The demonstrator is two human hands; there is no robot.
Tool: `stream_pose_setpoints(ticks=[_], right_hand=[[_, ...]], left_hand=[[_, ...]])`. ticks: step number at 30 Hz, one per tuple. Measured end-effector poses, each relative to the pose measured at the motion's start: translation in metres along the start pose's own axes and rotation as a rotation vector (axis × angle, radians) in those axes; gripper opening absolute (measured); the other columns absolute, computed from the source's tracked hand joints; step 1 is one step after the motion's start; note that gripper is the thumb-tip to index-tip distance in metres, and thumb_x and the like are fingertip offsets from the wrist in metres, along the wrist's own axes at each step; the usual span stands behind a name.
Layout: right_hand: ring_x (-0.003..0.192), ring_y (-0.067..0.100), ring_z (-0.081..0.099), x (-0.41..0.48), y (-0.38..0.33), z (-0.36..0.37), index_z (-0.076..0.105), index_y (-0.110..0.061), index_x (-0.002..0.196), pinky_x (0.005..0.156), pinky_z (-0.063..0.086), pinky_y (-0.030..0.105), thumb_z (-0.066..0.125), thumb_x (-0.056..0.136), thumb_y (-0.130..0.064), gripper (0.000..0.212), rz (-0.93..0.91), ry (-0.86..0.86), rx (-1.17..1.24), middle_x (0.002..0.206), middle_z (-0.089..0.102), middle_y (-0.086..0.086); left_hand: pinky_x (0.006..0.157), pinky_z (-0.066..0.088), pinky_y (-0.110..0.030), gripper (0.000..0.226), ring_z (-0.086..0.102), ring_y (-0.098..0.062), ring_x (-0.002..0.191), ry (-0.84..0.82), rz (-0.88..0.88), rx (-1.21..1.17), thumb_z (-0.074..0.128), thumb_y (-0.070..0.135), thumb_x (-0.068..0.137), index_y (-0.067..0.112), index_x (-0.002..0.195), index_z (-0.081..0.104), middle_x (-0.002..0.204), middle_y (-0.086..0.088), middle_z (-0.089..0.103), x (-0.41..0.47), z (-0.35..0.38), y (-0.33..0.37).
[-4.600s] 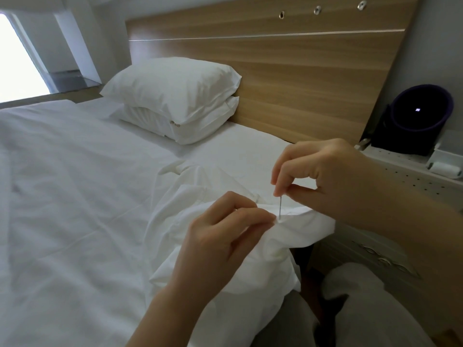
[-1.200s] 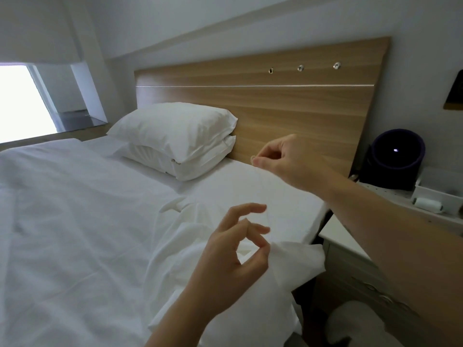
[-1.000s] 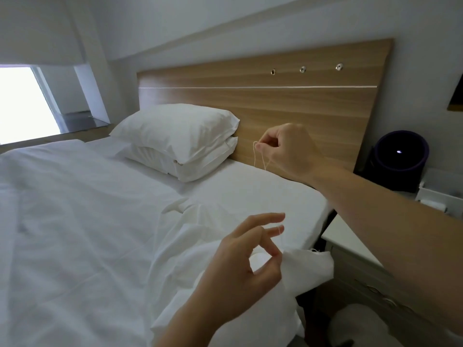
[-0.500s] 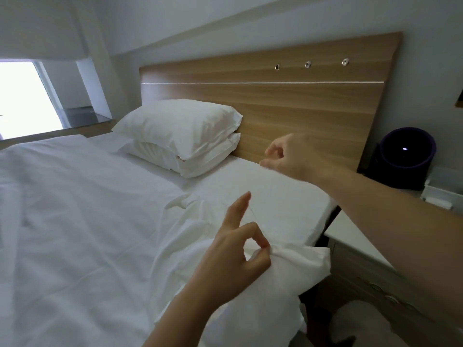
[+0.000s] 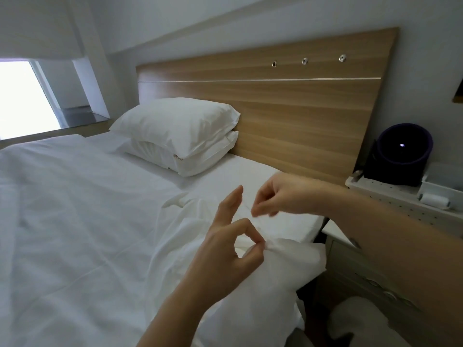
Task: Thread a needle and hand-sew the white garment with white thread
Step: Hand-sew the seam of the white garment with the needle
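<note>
The white garment [image 5: 283,266] lies bunched at the bed's right edge. My left hand [image 5: 233,244] pinches a fold of it between thumb and a curled finger, with the index finger stretched upward. My right hand [image 5: 278,199] hovers just above and to the right, fingertips pinched together, blurred by motion. A faint white thread [image 5: 246,207] runs from those fingertips past my left index finger. The needle itself cannot be made out.
Two stacked white pillows [image 5: 180,134] lean at the wooden headboard [image 5: 288,113]. White bedding [image 5: 75,221] spreads to the left. At the right, a nightstand [image 5: 390,199] carries a dark round device [image 5: 403,156] and a white thread spool [image 5: 434,201].
My right hand has dropped from up near the headboard down close to my left hand. My left hand keeps its pinch on the garment with the index finger raised.
</note>
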State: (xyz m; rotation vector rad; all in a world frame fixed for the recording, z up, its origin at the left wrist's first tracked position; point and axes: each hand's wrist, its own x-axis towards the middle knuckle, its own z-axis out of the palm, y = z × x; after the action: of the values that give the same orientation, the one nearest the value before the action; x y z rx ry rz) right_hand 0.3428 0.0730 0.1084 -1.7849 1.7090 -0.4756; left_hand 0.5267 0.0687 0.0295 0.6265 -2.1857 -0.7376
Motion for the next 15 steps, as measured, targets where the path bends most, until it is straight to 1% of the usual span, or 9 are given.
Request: stream_pose_setpoints(ticks=[2, 3, 5, 7, 8, 10, 12, 15], right_hand=[[0.082, 0.007, 0.065, 0.006, 0.002, -0.005, 0.074, -0.023, 0.085, 0.071, 0.051, 0.019, 0.068, 0.087, -0.028, 0.008, -0.017, 0.209, 0.012, 0.086, 0.073, -0.005], [0.080, 0.007, 0.065, 0.009, 0.004, -0.008, 0.074, -0.021, 0.086, 0.067, 0.049, 0.017, 0.068, 0.087, -0.026, 0.008, -0.021, 0.287, 0.051, 0.084, 0.072, -0.004], [0.073, 0.005, 0.063, 0.016, 0.007, -0.013, 0.074, -0.018, 0.086, 0.061, 0.046, 0.016, 0.068, 0.087, -0.024, 0.009, -0.029, 0.426, 0.072, 0.080, 0.071, -0.005], [0.068, 0.007, 0.061, 0.026, 0.012, -0.017, 0.075, -0.015, 0.085, 0.059, 0.046, 0.019, 0.068, 0.088, -0.023, 0.011, -0.037, 0.547, 0.008, 0.076, 0.070, -0.003], [0.065, 0.007, 0.060, 0.030, 0.014, -0.019, 0.075, -0.013, 0.084, 0.058, 0.046, 0.019, 0.067, 0.088, -0.022, 0.012, -0.041, 0.589, -0.032, 0.074, 0.068, -0.004], [0.059, 0.004, 0.055, 0.036, 0.017, -0.022, 0.075, -0.011, 0.084, 0.054, 0.040, 0.016, 0.066, 0.089, -0.019, 0.013, -0.040, 0.630, -0.105, 0.067, 0.063, -0.008], [0.055, 0.002, 0.051, 0.040, 0.020, -0.023, 0.075, -0.009, 0.084, 0.050, 0.035, 0.013, 0.066, 0.089, -0.018, 0.014, -0.029, 0.625, -0.145, 0.063, 0.059, -0.011], [0.056, 0.001, 0.051, 0.044, 0.022, -0.020, 0.075, -0.008, 0.085, 0.051, 0.036, 0.013, 0.066, 0.088, -0.017, 0.013, -0.025, 0.604, -0.133, 0.064, 0.059, -0.012]], left_hand=[[0.100, 0.031, -0.003, 0.020, 0.033, 0.010, 0.134, 0.010, 0.024, -0.025, 0.073, 0.016, 0.081, 0.032, 0.075, 0.061, 0.149, 0.031, 0.025, 0.000, 0.000, 0.003], [0.097, 0.033, -0.004, 0.022, 0.039, 0.009, 0.131, 0.017, 0.030, -0.030, 0.072, 0.016, 0.081, 0.033, 0.074, 0.061, 0.146, 0.031, 0.030, 0.000, -0.001, 0.006], [0.093, 0.034, -0.003, 0.021, 0.047, 0.007, 0.124, 0.036, 0.051, -0.030, 0.071, 0.014, 0.080, 0.032, 0.074, 0.061, 0.139, 0.029, 0.040, -0.001, -0.001, 0.009], [0.092, 0.035, -0.003, 0.018, 0.054, 0.006, 0.117, 0.047, 0.073, -0.035, 0.069, 0.012, 0.080, 0.028, 0.074, 0.062, 0.131, 0.027, 0.049, -0.001, 0.000, 0.012], [0.090, 0.037, -0.004, 0.020, 0.058, 0.005, 0.112, 0.040, 0.073, -0.058, 0.068, 0.010, 0.081, 0.027, 0.073, 0.061, 0.128, 0.027, 0.052, -0.001, 0.000, 0.014], [0.087, 0.043, -0.008, 0.026, 0.063, 0.001, 0.106, 0.019, 0.071, -0.110, 0.067, 0.005, 0.082, 0.028, 0.072, 0.058, 0.123, 0.025, 0.056, -0.001, 0.000, 0.016], [0.085, 0.047, -0.013, 0.027, 0.065, -0.003, 0.104, 0.015, 0.081, -0.142, 0.065, 0.008, 0.082, 0.031, 0.071, 0.055, 0.117, 0.022, 0.061, 0.000, 0.000, 0.018], [0.088, 0.046, -0.012, 0.024, 0.063, -0.002, 0.107, 0.028, 0.076, -0.148, 0.061, 0.015, 0.080, 0.036, 0.072, 0.054, 0.112, 0.020, 0.067, 0.000, 0.000, 0.016]])
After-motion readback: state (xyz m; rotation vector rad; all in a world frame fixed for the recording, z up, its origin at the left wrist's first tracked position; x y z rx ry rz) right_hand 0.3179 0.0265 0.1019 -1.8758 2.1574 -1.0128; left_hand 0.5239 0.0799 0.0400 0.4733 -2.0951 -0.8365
